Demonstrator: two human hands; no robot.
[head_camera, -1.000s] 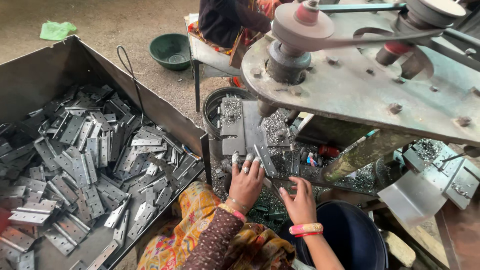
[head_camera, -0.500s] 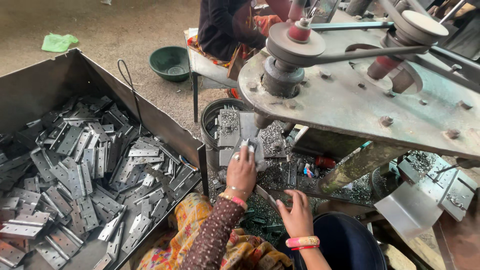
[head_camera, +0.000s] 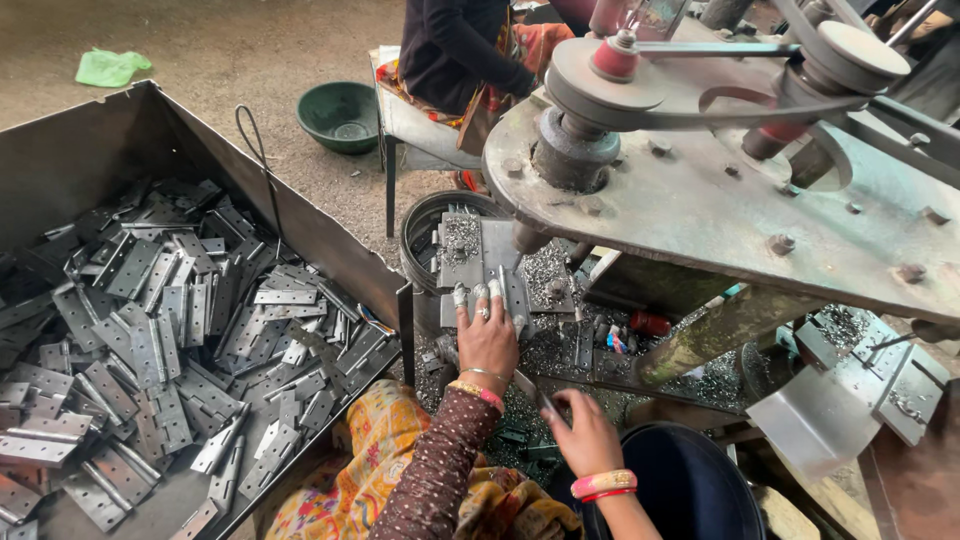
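My left hand (head_camera: 487, 340) reaches under the heavy grey machine (head_camera: 700, 210). Its fingers lie spread over a flat steel hinge plate (head_camera: 514, 288) and hold it down on the machine bed, among metal shavings (head_camera: 545, 270). My right hand (head_camera: 590, 440), with pink and orange bangles at the wrist, stays lower and nearer to me. Its fingers curl around a thin metal piece (head_camera: 532, 388) that sticks out to the left. A patterned sleeve covers my left forearm.
A large open metal bin (head_camera: 60, 150) at the left holds several loose steel hinges (head_camera: 180, 330). A dark round tub (head_camera: 680, 485) stands at my right. Another person sits on a stool (head_camera: 400, 120) beyond the machine, next to a green bowl (head_camera: 342, 115).
My left hand has gone forward with the hinge plate and set it on the bed under the machine. My right hand has stayed low and curled around the thin piece.
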